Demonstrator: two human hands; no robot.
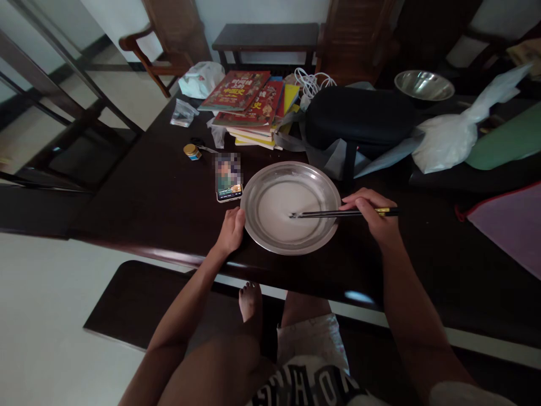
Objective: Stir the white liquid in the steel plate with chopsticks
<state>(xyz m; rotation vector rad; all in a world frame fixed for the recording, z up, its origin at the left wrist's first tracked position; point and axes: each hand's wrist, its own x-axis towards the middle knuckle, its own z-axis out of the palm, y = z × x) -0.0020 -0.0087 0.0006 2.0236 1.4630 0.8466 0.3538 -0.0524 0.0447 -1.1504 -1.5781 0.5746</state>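
Writing on the red book covers point(236, 90) is too small to read. The right hand point(372, 217) pinches black chopsticks point(333, 213), tips over the steel plate point(270, 237) mid-table. The left hand point(231, 230) rests open-fingered against its rim, near a phone point(229, 179).

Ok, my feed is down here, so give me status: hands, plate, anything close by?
Right hand grips chopsticks, tips in the metal plate. Left hand steadies its rim. Phone just beyond the left hand.
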